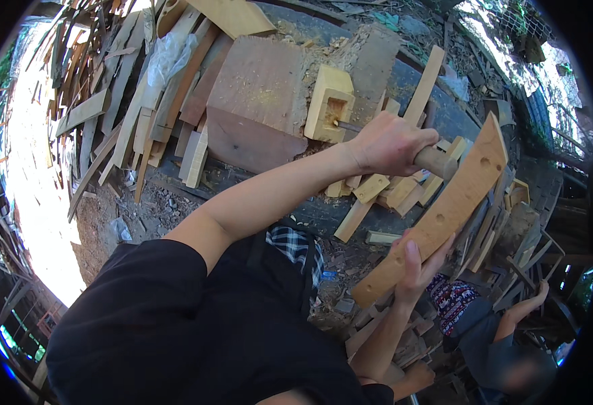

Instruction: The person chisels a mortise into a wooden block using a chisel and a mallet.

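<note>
Black cloth of a shirt [134,297] is seen nearest the camera, with both bare forearms extended from it. By the left grip [392,143] the chisel [435,162] is held, the fingers being closed around it toward its wooden handle. Its blade is pointed into the rectangular recess of the pale wooden block [318,101], which is set just beside a large brown block [252,88]. By the right grip [412,275] a flat wooden board [438,217], marked with round spots, is held near its lower end. Its upper part is brought close to the handle's butt; whether the two are touching cannot be told. Small offcuts [399,192] are scattered beneath the chisel, and long wooden strips [124,88] are heaped at the left, topped by a clear plastic bag [170,57]. At the lower right, another person [475,351] is partly seen.
</note>
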`<state>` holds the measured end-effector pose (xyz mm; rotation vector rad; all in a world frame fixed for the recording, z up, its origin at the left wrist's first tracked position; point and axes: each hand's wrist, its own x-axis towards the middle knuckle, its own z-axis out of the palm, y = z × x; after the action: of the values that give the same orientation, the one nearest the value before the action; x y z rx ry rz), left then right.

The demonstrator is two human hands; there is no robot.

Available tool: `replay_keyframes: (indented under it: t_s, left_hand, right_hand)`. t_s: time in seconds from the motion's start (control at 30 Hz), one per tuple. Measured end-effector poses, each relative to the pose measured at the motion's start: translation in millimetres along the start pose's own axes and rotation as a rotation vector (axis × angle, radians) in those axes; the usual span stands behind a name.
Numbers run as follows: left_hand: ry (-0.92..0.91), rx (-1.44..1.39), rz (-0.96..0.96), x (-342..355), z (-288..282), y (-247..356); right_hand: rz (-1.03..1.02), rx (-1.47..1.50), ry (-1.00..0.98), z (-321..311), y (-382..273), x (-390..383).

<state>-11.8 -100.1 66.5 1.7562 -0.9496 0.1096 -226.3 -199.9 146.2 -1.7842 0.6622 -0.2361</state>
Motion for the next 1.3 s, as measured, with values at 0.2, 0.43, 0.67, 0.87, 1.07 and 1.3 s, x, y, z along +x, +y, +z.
replay_keyframes:
  t_s: [0.2, 0.43, 0.67, 0.87, 1.07, 1.3]
  left_hand:
    - [0.526, -0.269, -0.259, 23, -48, -35]
    - [0.82, -0.755, -0.637, -3, -137, -76]
    - [0.327, -0.321, -0.769, -26, -171, -68]
    - [-0.196, 0.303, -0.708, -53, -107, -66]
    - [-0.088, 0.28, -0.672, -68, -82, -75]
    - [-0.091, 0.34, -0.699, -71, -79, -73]
  right_hand:
    - [-0.08, -0.037, 0.183, 16, 1, 2]
    - [-0.059, -0.151, 0.055, 26, 21, 11]
    - [0.113, -0.494, 0.026, 42, 73, 53]
    - [-0.177, -0.788, 0.078, 74, 110, 98]
    - [-0.703, -0.601, -0.193, 133, 55, 120]
    - [-0.859, -0.876, -0.35, 171, 33, 140]
